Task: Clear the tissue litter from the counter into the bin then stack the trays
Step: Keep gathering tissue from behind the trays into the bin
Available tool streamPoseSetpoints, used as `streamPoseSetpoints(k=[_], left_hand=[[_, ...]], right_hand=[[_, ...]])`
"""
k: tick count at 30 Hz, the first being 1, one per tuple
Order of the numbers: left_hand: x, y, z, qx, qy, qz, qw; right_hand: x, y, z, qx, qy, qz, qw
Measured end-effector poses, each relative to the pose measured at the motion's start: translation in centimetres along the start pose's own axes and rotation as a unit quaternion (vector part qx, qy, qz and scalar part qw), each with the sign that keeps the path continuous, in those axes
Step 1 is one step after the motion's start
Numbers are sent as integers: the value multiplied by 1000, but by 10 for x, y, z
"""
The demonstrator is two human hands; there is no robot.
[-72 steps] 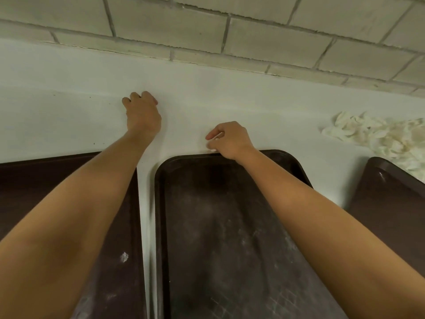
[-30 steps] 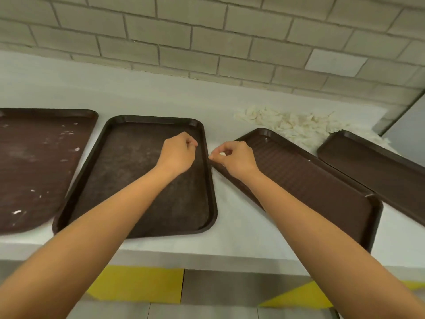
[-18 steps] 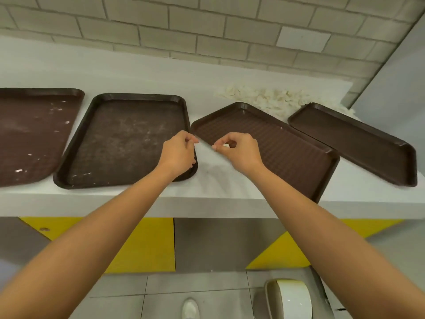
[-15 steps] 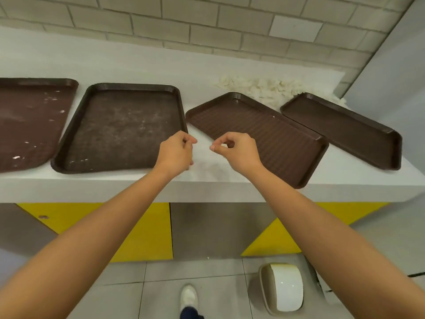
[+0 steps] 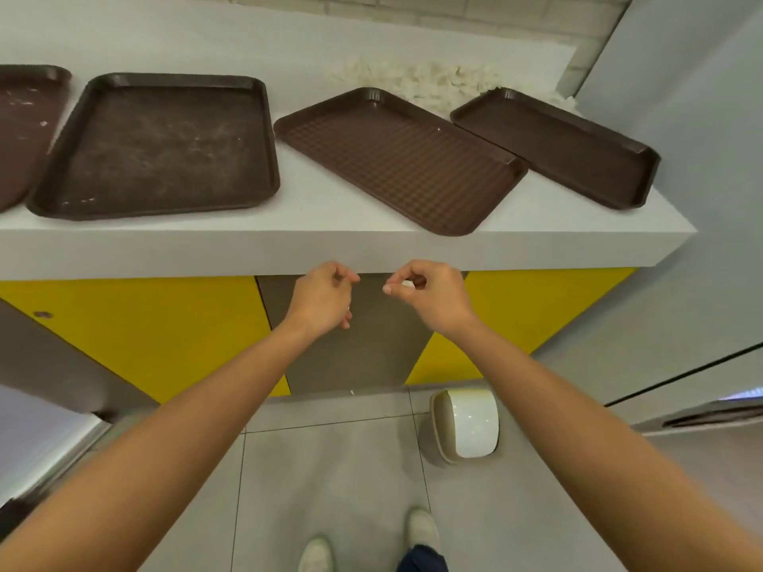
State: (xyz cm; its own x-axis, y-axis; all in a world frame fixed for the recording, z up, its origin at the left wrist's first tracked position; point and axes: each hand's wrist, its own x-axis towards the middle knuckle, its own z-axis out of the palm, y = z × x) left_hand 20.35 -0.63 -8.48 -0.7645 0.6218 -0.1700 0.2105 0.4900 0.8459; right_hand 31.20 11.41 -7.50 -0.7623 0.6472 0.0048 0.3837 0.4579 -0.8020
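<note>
1. Counter (image 5: 338, 237) is the landmark: white slab, yellow and grey cabinet fronts below it, brick wall behind.
2. Four brown trays lie flat on the counter, none stacked. Far-left tray (image 5: 20, 130) is cut off by the frame edge, with white specks on it. Second tray (image 5: 157, 146) sits just beside it, dusty and smeared.
3. Third tray (image 5: 396, 158) lies angled, its near corner at the counter's front edge. Fourth tray (image 5: 557, 146) is at the counter's right end, just beside the third; cannot tell whether they touch.
4. Tissue pile (image 5: 425, 82) lies at the back of the counter against the wall, behind the third and fourth trays.
5. Left hand (image 5: 324, 297) is below the counter's front edge, in front of the grey panel. Fingers curled into a loose pinch; cannot tell if anything is in it.
6. Right hand (image 5: 429, 297) is level with it, just beside, not touching. Thumb and forefinger pinch a small white tissue scrap (image 5: 408, 284).
7. Bin (image 5: 466, 427) stands on the floor tiles below the counter, under and to the right of the right hand, white swing lid closed.
8. Two shoes (image 5: 421, 530) on the floor at the bottom.
</note>
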Motion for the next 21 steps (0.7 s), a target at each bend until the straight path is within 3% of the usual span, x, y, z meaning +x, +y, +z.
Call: streamPoseSetpoints(k=[13, 21], left_hand=[[-44, -1, 184, 4, -52, -99, 994], [-59, -38, 287, -22, -128, -191, 973]], right_hand=[[-54, 171, -84, -2, -63, 65, 996], [-78, 276, -99, 50, -89, 188, 977]])
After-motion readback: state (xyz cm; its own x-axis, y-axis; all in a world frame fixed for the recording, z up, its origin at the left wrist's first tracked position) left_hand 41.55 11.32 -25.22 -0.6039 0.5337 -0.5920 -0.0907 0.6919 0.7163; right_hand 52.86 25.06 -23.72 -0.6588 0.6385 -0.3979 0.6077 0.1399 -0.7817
